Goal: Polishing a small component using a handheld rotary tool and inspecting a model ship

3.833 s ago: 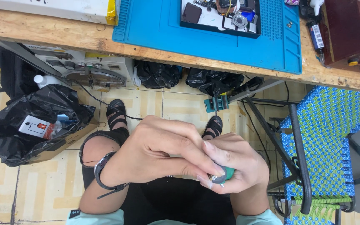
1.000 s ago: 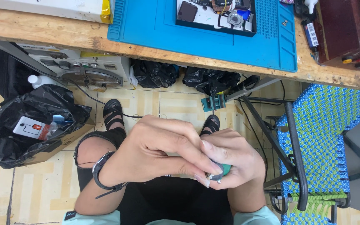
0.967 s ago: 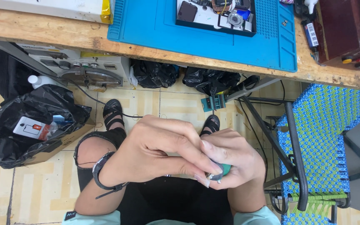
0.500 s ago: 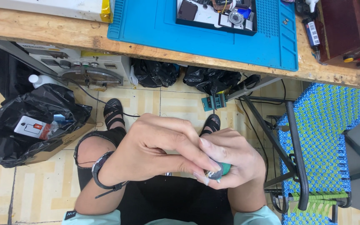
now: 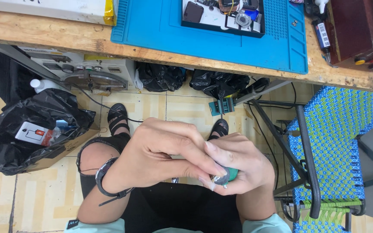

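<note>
Right now both hands are held together low over the person's lap, well below the wooden counter [image 5: 65,41]. The left hand [image 5: 160,157] is curled shut, and its fingertips press on a small green round thing [image 5: 231,174]. The right hand [image 5: 242,166] is curled too and cups the same small thing from the other side, so both hands grip it at once.

Only a little bit of the green round thing shows, with a shiny silver bit [image 5: 219,180] just beside it. The rest is hidden by fingers. The green part peeks out toward the right hand's palm, and the shiny bit sits toward the person's body. I cannot tell its long side, because too much is covered.

How far along is the work? I think it is in the middle. The little thing is in hand and being worked on with the fingertips, and it is not set down anywhere. On the counter, a blue mat [image 5: 186,34] holds a dark tray [image 5: 223,19] of small parts, well apart from the hands, so those parts look like they wait
</note>
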